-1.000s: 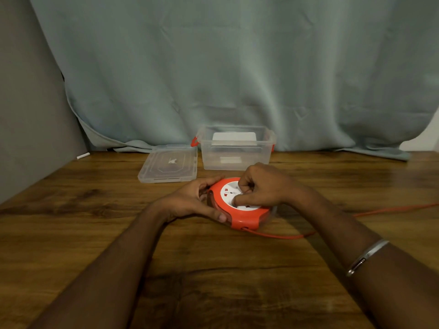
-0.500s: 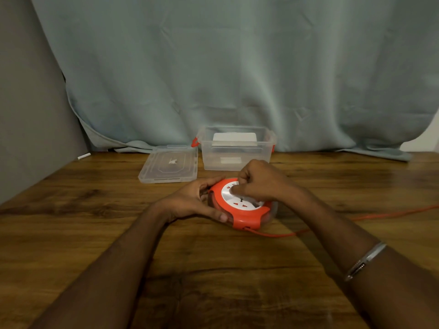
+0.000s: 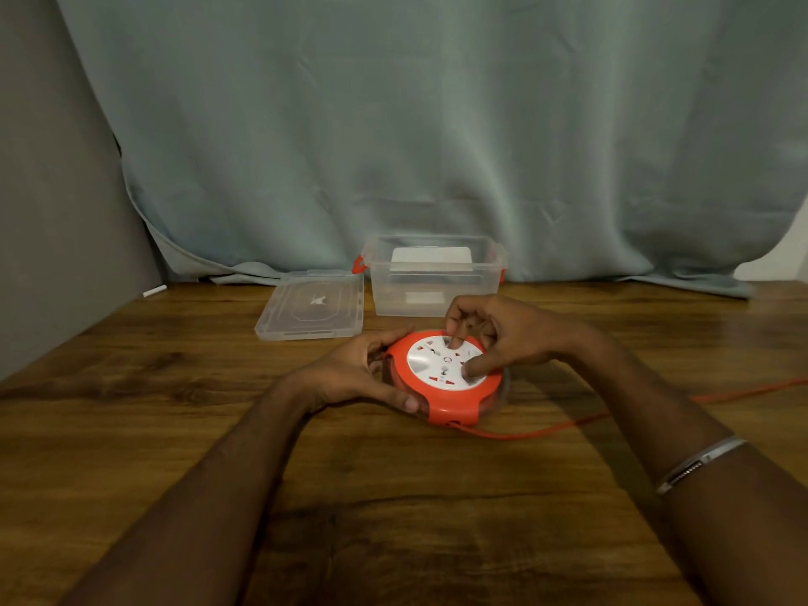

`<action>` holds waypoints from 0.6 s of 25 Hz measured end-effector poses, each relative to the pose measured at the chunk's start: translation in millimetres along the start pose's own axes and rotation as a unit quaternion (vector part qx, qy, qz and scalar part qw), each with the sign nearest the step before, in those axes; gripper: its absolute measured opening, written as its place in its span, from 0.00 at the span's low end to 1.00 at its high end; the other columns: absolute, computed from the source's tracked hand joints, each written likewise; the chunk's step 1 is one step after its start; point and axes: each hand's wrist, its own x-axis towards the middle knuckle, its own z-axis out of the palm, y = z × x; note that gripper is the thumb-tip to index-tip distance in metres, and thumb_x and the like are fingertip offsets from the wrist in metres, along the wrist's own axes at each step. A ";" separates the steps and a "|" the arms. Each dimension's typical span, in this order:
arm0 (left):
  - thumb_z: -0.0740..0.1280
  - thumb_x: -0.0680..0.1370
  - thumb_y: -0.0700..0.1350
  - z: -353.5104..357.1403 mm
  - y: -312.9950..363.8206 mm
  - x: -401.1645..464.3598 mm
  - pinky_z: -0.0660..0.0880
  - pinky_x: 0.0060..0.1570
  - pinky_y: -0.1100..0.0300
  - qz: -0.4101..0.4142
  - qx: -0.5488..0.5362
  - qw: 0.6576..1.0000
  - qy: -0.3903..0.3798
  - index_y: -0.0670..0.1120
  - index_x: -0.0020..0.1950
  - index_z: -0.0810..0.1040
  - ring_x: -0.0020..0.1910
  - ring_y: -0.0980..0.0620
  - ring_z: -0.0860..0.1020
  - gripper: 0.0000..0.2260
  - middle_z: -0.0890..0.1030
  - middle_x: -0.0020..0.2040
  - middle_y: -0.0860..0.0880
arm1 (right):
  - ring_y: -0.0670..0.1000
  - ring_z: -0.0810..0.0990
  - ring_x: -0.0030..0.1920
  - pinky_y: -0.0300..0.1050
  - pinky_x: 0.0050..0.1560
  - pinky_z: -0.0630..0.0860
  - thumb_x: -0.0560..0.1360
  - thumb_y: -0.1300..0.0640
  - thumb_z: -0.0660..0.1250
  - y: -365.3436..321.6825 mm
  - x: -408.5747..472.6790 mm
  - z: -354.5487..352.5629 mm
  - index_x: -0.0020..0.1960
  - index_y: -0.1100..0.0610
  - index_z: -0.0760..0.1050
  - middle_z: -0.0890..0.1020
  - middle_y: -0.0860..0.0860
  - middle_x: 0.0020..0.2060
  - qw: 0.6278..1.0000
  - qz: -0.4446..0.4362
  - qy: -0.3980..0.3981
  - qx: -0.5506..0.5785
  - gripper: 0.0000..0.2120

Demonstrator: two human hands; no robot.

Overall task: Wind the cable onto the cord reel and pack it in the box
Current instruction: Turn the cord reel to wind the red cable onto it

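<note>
Winding step, head view. The reel [image 3: 444, 378] lies flat on the table [image 3: 393, 496], just in front of the open box [image 3: 435, 295], whose lid [image 3: 312, 310] rests beside it to the left. The left hand [image 3: 354, 373] clamps the reel's orange rim from the left side, thumb on the near edge, steadying the housing. The right hand [image 3: 503, 334] presses fingertips [image 3: 474, 368] onto the white socket face; its fingers are spread, not closed around anything. Compared with a second ago, the socket markings on the white disc sit at a new angle and the right hand has turned about the hub, while the left hand's grip is unchanged. The cable [image 3: 612, 415] leaves the reel's near edge and runs right, out of view; its loop on the table now lies slightly tighter. Judgement: the disc is being cranked and cable is being drawn in, but an unseen length remains, so packing cannot yet begin.
</note>
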 end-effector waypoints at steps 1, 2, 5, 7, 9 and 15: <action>0.89 0.52 0.57 0.4 0.1 -0.3 0.70 0.77 0.48 -0.001 0.003 1.000 -0.002 0.57 0.83 0.62 0.76 0.53 0.71 0.63 0.73 0.77 0.56 | 0.41 0.82 0.39 0.35 0.37 0.75 0.71 0.58 0.82 -0.8 1.9 1.6 0.56 0.51 0.77 0.88 0.50 0.51 1.000 -0.007 0.014 -0.006 0.19; 0.89 0.52 0.57 0.8 -0.4 -0.5 0.69 0.77 0.47 -0.001 0.008 1.000 -0.003 0.57 0.83 0.62 0.76 0.53 0.71 0.63 0.72 0.77 0.56 | 0.43 0.82 0.39 0.37 0.37 0.75 0.71 0.57 0.82 -1.8 3.2 2.4 0.55 0.51 0.76 0.88 0.50 0.50 1.000 -0.011 0.022 -0.012 0.19; 0.89 0.53 0.55 1.2 -0.5 -0.4 0.68 0.78 0.47 0.000 0.001 1.000 -0.002 0.56 0.83 0.62 0.76 0.53 0.71 0.62 0.72 0.77 0.56 | 0.44 0.83 0.42 0.33 0.36 0.75 0.70 0.59 0.82 -2.4 2.5 -0.6 0.59 0.49 0.76 0.86 0.48 0.52 1.000 -0.001 -0.005 -0.029 0.23; 0.89 0.54 0.55 1.2 0.0 -0.8 0.68 0.78 0.47 0.002 0.005 1.000 -0.001 0.56 0.83 0.62 0.76 0.53 0.71 0.61 0.72 0.77 0.57 | 0.38 0.82 0.42 0.30 0.35 0.73 0.68 0.60 0.83 -0.8 0.5 -2.0 0.60 0.49 0.76 0.85 0.47 0.53 0.999 0.007 -0.030 -0.034 0.26; 0.89 0.54 0.55 1.0 0.4 -0.4 0.69 0.78 0.46 -0.001 0.008 1.000 0.000 0.56 0.83 0.63 0.76 0.53 0.71 0.61 0.73 0.76 0.57 | 0.34 0.81 0.42 0.30 0.35 0.72 0.66 0.61 0.83 -0.7 -0.7 -1.7 0.56 0.48 0.75 0.85 0.48 0.53 0.999 0.006 -0.023 -0.029 0.25; 0.90 0.54 0.55 -0.4 -3.1 1.4 0.69 0.77 0.48 0.003 -0.002 1.000 0.009 0.54 0.82 0.64 0.75 0.53 0.72 0.60 0.74 0.76 0.55 | 0.43 0.76 0.35 0.47 0.36 0.74 0.62 0.48 0.83 -9.6 1.6 10.1 0.44 0.51 0.75 0.82 0.46 0.36 0.994 0.004 0.030 -0.109 0.19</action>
